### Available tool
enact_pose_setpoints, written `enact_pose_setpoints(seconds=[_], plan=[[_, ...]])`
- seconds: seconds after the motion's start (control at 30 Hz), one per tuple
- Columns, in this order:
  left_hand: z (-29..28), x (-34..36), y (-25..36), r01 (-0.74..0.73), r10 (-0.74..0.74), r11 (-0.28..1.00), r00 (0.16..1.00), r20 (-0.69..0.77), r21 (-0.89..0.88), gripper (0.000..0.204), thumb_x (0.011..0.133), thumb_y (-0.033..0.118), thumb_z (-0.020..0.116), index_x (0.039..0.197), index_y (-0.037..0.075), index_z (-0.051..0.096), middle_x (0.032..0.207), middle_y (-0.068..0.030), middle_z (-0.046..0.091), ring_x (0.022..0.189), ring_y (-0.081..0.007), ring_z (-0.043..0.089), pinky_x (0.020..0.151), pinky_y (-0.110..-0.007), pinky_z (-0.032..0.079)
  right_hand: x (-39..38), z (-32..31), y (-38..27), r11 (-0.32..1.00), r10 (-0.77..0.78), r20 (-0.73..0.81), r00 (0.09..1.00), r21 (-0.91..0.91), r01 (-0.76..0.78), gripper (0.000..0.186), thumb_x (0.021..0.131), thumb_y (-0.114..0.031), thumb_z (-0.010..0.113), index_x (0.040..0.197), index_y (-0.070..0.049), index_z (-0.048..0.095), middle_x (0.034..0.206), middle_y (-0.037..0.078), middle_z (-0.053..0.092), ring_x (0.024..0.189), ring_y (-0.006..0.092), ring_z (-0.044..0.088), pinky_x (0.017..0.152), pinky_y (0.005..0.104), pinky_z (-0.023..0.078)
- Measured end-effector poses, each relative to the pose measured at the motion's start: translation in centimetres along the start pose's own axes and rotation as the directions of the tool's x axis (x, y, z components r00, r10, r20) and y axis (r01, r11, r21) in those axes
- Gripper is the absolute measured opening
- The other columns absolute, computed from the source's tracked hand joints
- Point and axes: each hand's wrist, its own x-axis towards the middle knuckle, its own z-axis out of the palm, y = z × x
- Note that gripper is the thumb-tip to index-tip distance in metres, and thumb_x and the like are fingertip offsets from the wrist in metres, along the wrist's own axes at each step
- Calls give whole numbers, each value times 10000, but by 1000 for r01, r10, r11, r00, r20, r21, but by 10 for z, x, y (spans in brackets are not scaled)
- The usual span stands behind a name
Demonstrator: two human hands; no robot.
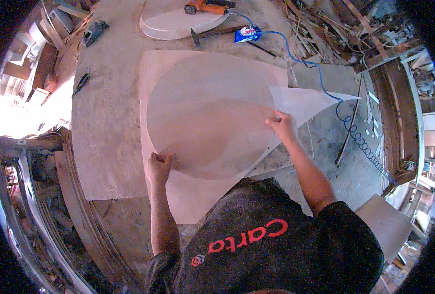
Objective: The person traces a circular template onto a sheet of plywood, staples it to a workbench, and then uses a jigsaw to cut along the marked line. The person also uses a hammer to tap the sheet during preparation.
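A large, thin grey-brown round sheet (210, 117) is over a paler, straight-edged sheet (188, 201) on the worktable. I cannot tell whether the disc lies flat on it or is slightly raised. My left hand (160, 167) has its fingers pinched on the disc's near left edge. At the disc's right edge, my right hand (282, 125) pinches the rim between thumb and fingers. To the right, a whitish pointed offcut (310, 100) with a curved side sticks out beyond the disc.
Across the table's far side are an orange power tool (205, 7) on a pale rounded panel (171, 27), a hammer (212, 34) and a blue packet (247, 34). A blue coiled hose (364, 147) runs down the right. Farther left rest a grey tool (95, 33) and a dark slim tool (81, 84).
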Motion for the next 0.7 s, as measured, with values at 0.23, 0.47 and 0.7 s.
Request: enact_pose_setpoints(seconds=[0.23,0.47,0.7], plan=[[19,10,-18,-50,57,983,998,35,-174,489,752,436,821,810,-7,622,752,-151,686,716,-252,672,652,-404,524,12,19,62,971,-229,-297,927,-138,196,451,732,-183,856,1100,15,686,870,125,690,753,226,656,674,358,546],[5,3,-9,-42,43,998,999,18,-45,545,729,473,838,830,-21,630,756,-133,675,701,-248,652,660,-392,522,-1,-13,12,999,6,3,1000,49,-6,378,713,-231,879,967,-12,705,829,88,692,694,193,636,628,357,533],[2,1,-6,21,-19,998,999,46,-58,487,728,404,860,837,-14,634,769,-121,677,696,-234,644,660,-378,522,11,1,46,997,-58,-96,994,45,62,550,712,-260,875,1173,-13,703,824,64,694,739,155,616,691,322,530]])
